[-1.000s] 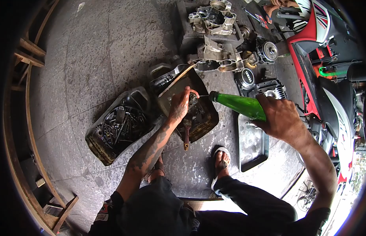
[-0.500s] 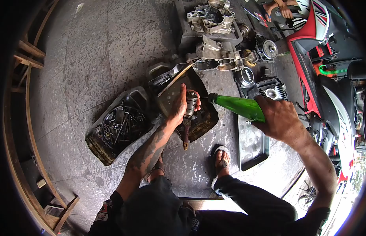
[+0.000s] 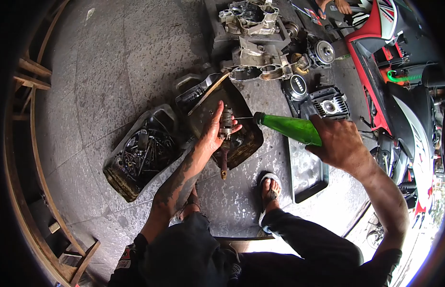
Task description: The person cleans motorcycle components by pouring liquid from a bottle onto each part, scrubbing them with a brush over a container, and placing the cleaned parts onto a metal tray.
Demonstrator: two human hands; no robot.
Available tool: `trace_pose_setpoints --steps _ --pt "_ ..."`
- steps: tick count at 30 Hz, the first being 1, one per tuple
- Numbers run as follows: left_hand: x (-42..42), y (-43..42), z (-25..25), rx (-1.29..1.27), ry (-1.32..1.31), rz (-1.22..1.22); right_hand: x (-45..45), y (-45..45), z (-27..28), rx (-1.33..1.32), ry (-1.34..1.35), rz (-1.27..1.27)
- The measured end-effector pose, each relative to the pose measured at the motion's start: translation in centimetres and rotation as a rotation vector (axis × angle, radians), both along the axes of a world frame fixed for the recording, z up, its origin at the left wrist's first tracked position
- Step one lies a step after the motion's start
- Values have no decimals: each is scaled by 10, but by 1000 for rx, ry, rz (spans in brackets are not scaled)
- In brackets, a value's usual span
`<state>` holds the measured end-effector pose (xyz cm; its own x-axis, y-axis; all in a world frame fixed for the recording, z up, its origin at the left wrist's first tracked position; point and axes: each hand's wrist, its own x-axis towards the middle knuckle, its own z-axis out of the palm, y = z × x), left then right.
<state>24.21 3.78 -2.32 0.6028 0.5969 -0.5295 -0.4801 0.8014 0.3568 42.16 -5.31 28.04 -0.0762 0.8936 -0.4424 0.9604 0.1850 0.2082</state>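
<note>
My left hand (image 3: 213, 133) holds a grooved metal drum (image 3: 226, 122), a cylindrical engine part, upright between thumb and fingers over a dirty cut-open plastic container (image 3: 249, 155). In my right hand (image 3: 341, 143) is a green bottle (image 3: 290, 128), gripped by its base and lying nearly level, its dark cap pointing at the drum. A thin pale line, a jet or a narrow spout, runs from the cap to the drum. Below the drum shows a dark reddish handle (image 3: 224, 162) with a holed end; its other end is hidden.
Another cut container (image 3: 116, 179) full of small metal parts stands at left. A wooden stick (image 3: 209, 93) crosses the middle container's edge. Engine casings (image 3: 258, 60), a cylinder head (image 3: 331, 105) and a metal tray (image 3: 308, 179) lie rightward. Beyond are a red-and-white motorcycle (image 3: 361, 76) and another person's hand (image 3: 343, 6).
The view has shifted slightly. My left-hand fingers have opened out a little around the drum, which shows more of its grooved side. The bottle stays pointed at it.
</note>
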Motion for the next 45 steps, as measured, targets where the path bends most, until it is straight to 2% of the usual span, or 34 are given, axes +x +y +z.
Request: trace_pose_setpoints --steps 2,5,10,13,16,17,18,19,20,21,22,24,25,27,29,30,32,33,34,35,36,38,41,45 --pt "0 0 6 10 27 4 -2 -5 -2 10 21 1" --pt "-5 -2 3 8 -24 -32 -2 -11 -16 -20 21 -127" --pt "-5 1 -3 -54 -34 -107 -1 -19 -23 -27 38 -94" --pt "-1 -1 -3 -96 -6 44 -3 -24 -25 -32 38 -100" --pt "-4 -3 -3 -69 -62 46 0 -28 -36 -45 79 -164" --pt "-4 -5 -13 8 0 41 0 -26 -39 -164 77 -301" --pt "-5 -5 -31 63 -27 15 6 -30 -43 -126 174 -207" --pt "-12 5 -60 130 -282 -111 10 -34 -45 -202 101 -230" --pt "-16 11 -80 148 -349 -174 5 -32 -33 -266 90 -247" --pt "-11 3 -59 84 19 -40 7 -38 -39 -219 116 -275" --pt "-10 7 -65 122 -83 -54 14 -40 -46 -177 161 -271" --pt "-5 12 -54 -127 71 -30 15 -50 -44 -19 174 -213" --pt "0 9 -39 -125 58 -45 14 -52 -44 -34 168 -236" --pt "-5 0 -16 81 127 -31 16 -53 -49 -9 211 -225" --pt "-9 12 -60 108 -73 -132 22 -61 -50 24 232 -208" --pt "-7 8 -63 57 -157 -164 23 -57 -54 47 267 -179" --pt "-4 -6 -33 -3 -255 -105 12 -50 -43 -53 244 -284" --pt "-2 -11 -28 -140 -232 -46 16 -56 -51 14 241 -219" --pt "-3 -11 -33 -132 -388 -97 19 -58 -59 66 255 -184" --pt "-2 -11 -38 -240 -418 -57 14 -49 -52 -63 202 -290" --pt "-4 -14 -30 -306 -466 -31 14 -50 -52 -77 158 -268" --pt "-2 -17 -33 -293 -453 17 3 -57 -41 118 149 -209" --pt "-2 -21 -36 -316 -446 61 8 -50 -45 16 147 -225" --pt "2 -25 -21 -324 -337 96 7 -47 -45 13 134 -251"
